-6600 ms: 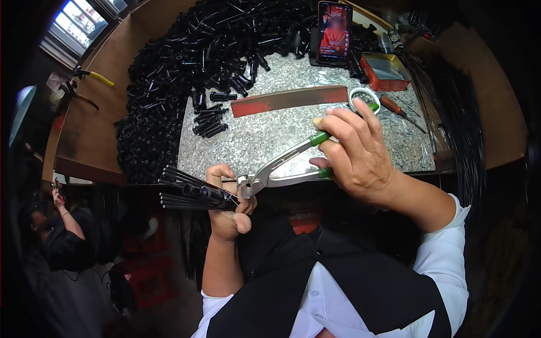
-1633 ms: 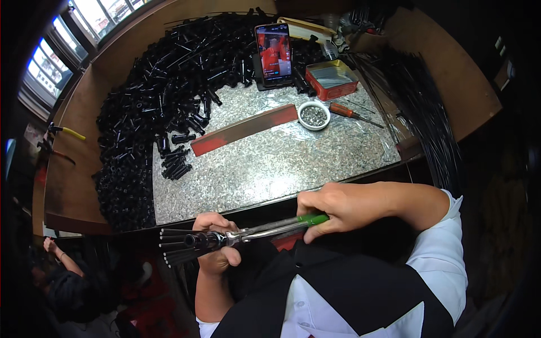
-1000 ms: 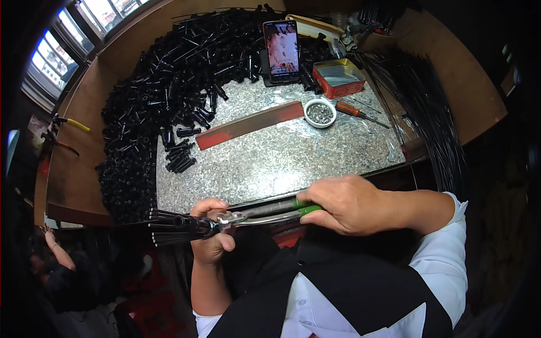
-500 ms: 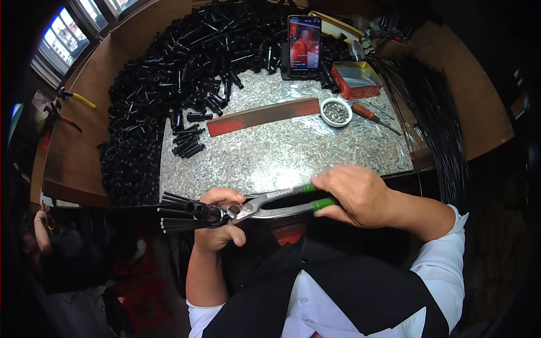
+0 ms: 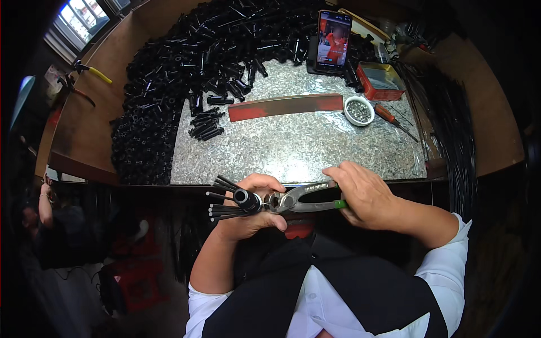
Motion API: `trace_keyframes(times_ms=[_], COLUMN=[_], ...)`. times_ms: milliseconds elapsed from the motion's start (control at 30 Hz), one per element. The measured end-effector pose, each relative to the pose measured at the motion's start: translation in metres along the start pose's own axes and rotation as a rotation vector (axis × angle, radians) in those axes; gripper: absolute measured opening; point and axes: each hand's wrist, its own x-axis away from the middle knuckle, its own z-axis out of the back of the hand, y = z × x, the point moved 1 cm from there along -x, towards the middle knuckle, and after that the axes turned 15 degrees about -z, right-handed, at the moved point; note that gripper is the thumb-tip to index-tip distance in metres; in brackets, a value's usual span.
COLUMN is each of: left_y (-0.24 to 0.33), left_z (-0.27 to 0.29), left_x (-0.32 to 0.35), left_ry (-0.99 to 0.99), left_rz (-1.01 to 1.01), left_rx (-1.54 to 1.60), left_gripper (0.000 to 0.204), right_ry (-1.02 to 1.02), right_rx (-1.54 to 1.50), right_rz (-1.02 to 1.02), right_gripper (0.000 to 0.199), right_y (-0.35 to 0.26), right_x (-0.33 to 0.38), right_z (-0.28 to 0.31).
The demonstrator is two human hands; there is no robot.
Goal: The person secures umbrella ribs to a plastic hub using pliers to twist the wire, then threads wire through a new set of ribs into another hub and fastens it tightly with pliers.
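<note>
My left hand (image 5: 252, 222) is closed round a black tubular hub (image 5: 242, 197) with several thin black rods (image 5: 218, 211) fanning out to the left, like part of an umbrella frame. Its thumb and forefinger reach out on either side of the hub's right end. Metal pincers (image 5: 304, 200) with green grips are in my right hand (image 5: 366, 194), fingers wrapped round the handles. Against the right end of the hub sit the pincers' jaws (image 5: 275, 201); what lies between them is too small to make out.
A granite-patterned board (image 5: 270, 143) bears a long red-brown strip (image 5: 287, 107), a white bowl of small metal bits (image 5: 359, 111) and an orange-handled screwdriver (image 5: 389, 115). Behind stand a phone (image 5: 333, 42), a red tin (image 5: 380, 80) and heaped black tubes (image 5: 169, 73). Black rods (image 5: 451, 112) lie right.
The view has shifted left, so the board and its things appear further right. Both hands and the pincers sit further right in the picture; the hub's open end has turned more toward me.
</note>
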Motion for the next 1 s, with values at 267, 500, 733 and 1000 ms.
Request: trace_keyframes(times_ms=[267,500,733,1000], left_y=[0.001,-0.003,-0.007,-0.005], left_z=[-0.004,-0.002,0.001,0.001], left_x=[-0.001,0.001,0.006,0.005], left_ry=[0.069,0.135,0.200,0.243], left_rz=[0.077,0.055,0.081,0.097], left_rx=[-0.123,-0.184,0.176,0.244], left_gripper=[0.084,0.086,0.074,0.073], right_ry=[-0.224,-0.349,-0.288,-0.136], right_rx=[-0.129,-0.263,-0.269,-0.134], right_rz=[0.008,-0.088,-0.041,-0.030], right_gripper=[0.053,0.042,0.025,0.022], right_y=[-0.002,-0.002,0.001,0.005], right_x=[-0.008,-0.013,-0.024,-0.025], right_z=[0.006,0.001,-0.010,-0.014])
